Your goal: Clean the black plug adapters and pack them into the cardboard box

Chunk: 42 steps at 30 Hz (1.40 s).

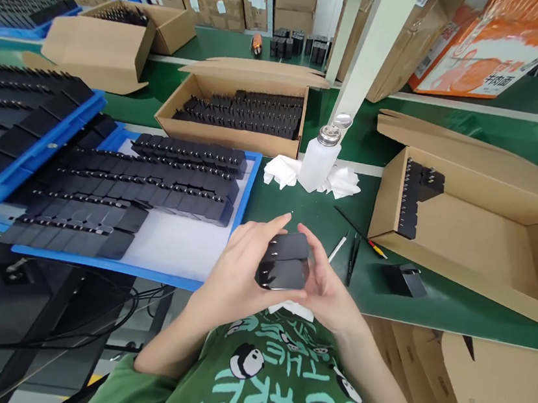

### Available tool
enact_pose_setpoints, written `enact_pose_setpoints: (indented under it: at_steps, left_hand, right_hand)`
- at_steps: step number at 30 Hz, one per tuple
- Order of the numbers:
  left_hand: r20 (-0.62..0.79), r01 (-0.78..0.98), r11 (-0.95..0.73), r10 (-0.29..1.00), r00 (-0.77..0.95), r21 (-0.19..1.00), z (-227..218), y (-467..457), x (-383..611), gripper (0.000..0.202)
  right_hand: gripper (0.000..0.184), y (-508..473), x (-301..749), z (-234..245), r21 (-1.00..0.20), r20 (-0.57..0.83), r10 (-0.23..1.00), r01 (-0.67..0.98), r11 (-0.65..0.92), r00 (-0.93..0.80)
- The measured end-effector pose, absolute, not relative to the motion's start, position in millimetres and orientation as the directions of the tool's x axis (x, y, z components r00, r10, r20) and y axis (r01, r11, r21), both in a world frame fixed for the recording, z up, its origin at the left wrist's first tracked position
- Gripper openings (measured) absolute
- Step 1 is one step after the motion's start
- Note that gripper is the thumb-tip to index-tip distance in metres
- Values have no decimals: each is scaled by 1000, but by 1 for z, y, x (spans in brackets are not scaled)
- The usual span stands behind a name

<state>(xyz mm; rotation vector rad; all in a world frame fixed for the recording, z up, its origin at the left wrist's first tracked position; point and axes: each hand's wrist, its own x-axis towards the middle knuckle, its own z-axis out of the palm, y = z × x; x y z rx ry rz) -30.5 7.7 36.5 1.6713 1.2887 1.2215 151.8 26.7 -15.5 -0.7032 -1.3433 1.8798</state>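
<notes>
My left hand (241,267) and my right hand (325,283) are closed together around two black plug adapters (285,262), stacked one on the other, close to my chest above the table's front edge. A bit of white cloth (292,309) shows under the hands. Rows of the same black adapters (154,181) lie on a blue tray (244,205) just left of my hands. One loose adapter (404,279) lies on the green table to the right.
A white dispenser bottle (321,155) stands on white cloths behind my hands. Tweezers and a small screwdriver (354,251) lie to the right. An open cardboard box (481,234) with a few adapters sits at right; another full box (241,110) sits behind.
</notes>
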Motion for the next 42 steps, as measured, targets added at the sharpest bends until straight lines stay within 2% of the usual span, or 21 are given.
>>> enact_pose_setpoints:
  at_steps: [4, 9, 12, 15, 17, 19, 21, 23, 25, 26, 28, 31, 36, 40, 42]
  left_hand:
    - [227, 146, -240, 969, 96, 960, 37, 4, -31, 97]
    - [252, -27, -251, 956, 151, 968, 29, 3, -33, 100]
    - [308, -32, -307, 939, 155, 951, 21, 5, -36, 85]
    - [371, -44, -369, 924, 88, 928, 14, 8, -38, 74]
    - [451, -43, -449, 889, 79, 893, 11, 11, -39, 77]
    - [539, 2, -542, 836, 99, 840, 11, 14, -41, 82]
    - [582, 70, -590, 806, 108, 804, 12, 14, -42, 83]
    - [578, 131, -586, 810, 97, 800, 13, 13, -42, 79]
    - [570, 153, -576, 817, 88, 803, 14, 11, -42, 76]
    - [564, 153, -571, 821, 87, 807, 15, 9, -41, 75]
    - [551, 153, -556, 831, 77, 817, 15, 6, -39, 74]
    - [537, 181, -536, 842, 50, 825, 16, 2, -38, 75]
    - [539, 172, -534, 842, 20, 828, 13, -3, -33, 74]
    - [540, 130, -535, 842, -3, 835, 10, -5, -30, 70]
    - [537, 102, -535, 844, 9, 839, 10, -5, -30, 69]
  right_hand:
    - [93, 24, 150, -16, -946, 22, 822, -279, -168, -569]
    - [78, 19, 153, -6, -983, 105, 820, -185, -1, -562]
    - [71, 16, 153, 6, -988, 133, 807, -139, 63, -575]
    - [70, 13, 156, 13, -990, 109, 778, -140, 28, -619]
    - [74, 11, 163, 16, -989, 88, 769, -146, -7, -633]
    - [71, 11, 173, 19, -991, 97, 795, -130, 23, -599]
    - [56, 12, 184, 24, -989, 146, 854, -70, 128, -500]
    - [41, 13, 192, 32, -960, 262, 906, 9, 281, -333]
    - [41, 13, 193, 41, -883, 437, 876, 92, 461, -203]
    - [43, 13, 192, 46, -822, 524, 828, 138, 553, -200]
    - [46, 12, 186, 52, -676, 635, 705, 215, 705, -315]
    - [44, 8, 178, 55, -547, 644, 601, 264, 794, -474]
    - [54, -13, 179, 49, -534, 636, 612, 304, 789, -470]
    - [55, -23, 185, 51, -507, 614, 609, 341, 792, -502]
    - [53, -21, 189, 51, -526, 599, 564, 252, 813, -569]
